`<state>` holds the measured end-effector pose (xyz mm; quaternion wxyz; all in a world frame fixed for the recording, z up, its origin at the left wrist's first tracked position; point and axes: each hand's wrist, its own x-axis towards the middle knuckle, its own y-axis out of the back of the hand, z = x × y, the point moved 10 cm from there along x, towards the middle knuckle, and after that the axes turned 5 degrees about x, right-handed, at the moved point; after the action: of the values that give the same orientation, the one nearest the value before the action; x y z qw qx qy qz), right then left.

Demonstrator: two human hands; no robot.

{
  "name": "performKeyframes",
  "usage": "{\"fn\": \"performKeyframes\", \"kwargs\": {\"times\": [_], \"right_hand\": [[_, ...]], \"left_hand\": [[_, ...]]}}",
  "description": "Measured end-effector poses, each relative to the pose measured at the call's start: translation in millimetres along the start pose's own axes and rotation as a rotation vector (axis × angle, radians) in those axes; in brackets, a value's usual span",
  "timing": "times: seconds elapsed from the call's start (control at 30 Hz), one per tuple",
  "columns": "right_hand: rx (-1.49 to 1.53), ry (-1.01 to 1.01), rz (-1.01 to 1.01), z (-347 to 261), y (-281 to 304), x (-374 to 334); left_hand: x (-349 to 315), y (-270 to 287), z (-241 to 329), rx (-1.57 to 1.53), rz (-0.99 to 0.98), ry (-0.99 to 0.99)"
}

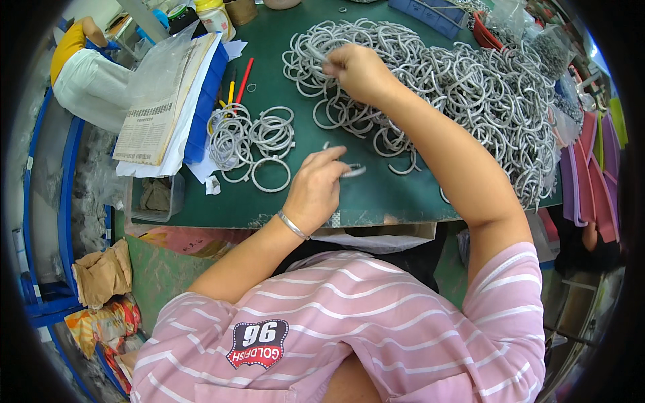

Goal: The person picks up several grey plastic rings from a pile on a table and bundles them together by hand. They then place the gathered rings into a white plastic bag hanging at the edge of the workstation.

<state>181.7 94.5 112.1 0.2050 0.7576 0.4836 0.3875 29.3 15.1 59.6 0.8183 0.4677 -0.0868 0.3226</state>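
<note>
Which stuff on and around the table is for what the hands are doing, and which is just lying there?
In use, it seems:
left hand, holding a grey ring
right hand, at the big ring heap
smaller ring group
green table

Probably just lying about:
newspaper
red stick
clear box
brown paper bag

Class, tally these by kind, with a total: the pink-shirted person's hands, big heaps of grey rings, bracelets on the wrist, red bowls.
Hands (left hand, right hand): 2
Big heap of grey rings: 1
Bracelet: 1
Red bowl: 1
Total: 5
</note>
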Motion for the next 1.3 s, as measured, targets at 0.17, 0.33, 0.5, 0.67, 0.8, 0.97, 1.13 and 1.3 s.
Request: {"fn": "performKeyframes", "kwargs": {"times": [0.17,0.33,0.5,0.67,0.8,0.97,1.13,1.3], "right_hand": [[0.572,-0.302,0.114,30.9,-8.6,4.4],[0.699,-0.241,0.299,44.8,11.9,-24.4],[0.42,-0.164,0.448,25.6,40.4,-32.3],[0.5,-0.285,0.48,35.3,31.9,-71.0],[0.028,-0.204,0.24,9.5,17.8,-46.0],[0.581,0.04,0.648,-25.8,95.3,-74.0],[0.206,-0.148,0.165,-29.4,60.1,-167.1],[-0.311,-0.065,0.061,-16.0,24.2,-235.6]], "left_hand": [[-7.1,-6.8,-20.7,-0.316,0.011,0.2],[-24.0,-26.9,-64.3,-0.951,0.04,0.719],[-22.5,-37.5,-62.1,-1.265,0.004,0.771],[-27.1,-29.1,-49.0,-0.908,-0.079,0.59],[-13.4,-8.0,-8.4,-0.095,0.002,-0.039],[-11.5,1.7,-16.4,-0.074,0.045,0.077],[-17.5,-1.1,-25.5,-0.038,-0.059,0.184],[-14.7,-32.8,4.6,-0.131,-0.17,0.004]]}}
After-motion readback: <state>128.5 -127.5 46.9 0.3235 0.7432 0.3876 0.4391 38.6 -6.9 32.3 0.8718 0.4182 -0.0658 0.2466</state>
